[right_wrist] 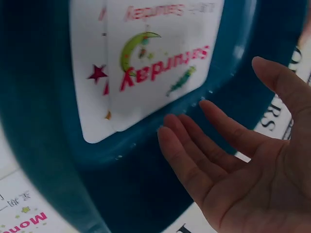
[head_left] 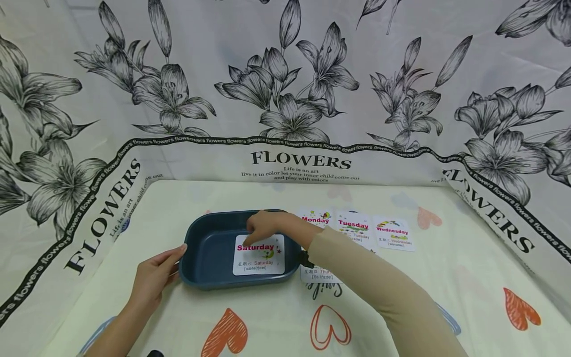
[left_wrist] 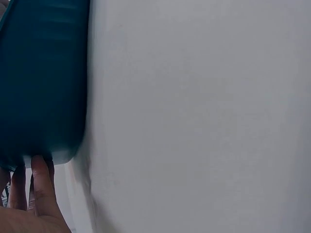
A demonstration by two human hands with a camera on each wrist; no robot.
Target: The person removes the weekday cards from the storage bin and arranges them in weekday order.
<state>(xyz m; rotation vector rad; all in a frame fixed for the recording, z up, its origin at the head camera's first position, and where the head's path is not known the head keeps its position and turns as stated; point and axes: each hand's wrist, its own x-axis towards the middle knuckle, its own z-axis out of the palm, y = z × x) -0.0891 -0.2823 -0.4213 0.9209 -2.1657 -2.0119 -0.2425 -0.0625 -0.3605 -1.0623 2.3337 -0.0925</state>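
Observation:
A dark blue oblong tray (head_left: 209, 258) lies on the table. In it is a white Saturday card (head_left: 258, 265); the right wrist view shows another card (right_wrist: 92, 116) partly beneath it. My left hand (head_left: 153, 275) is at the tray's left end, its fairly straight fingers (left_wrist: 43, 189) touching the outer wall. Over the tray's far right part reaches my right hand (head_left: 267, 224). Its fingers (right_wrist: 180, 155) are spread and loosely bent, holding nothing, close to the Saturday card's edge.
Right of the tray lie a Monday card (head_left: 315, 218), a Tuesday card (head_left: 353, 225), a Wednesday card (head_left: 394, 233) and a Thursday card (head_left: 318, 276), partly hidden by my right arm. A flower-printed cloth (head_left: 294, 163) stands behind the table.

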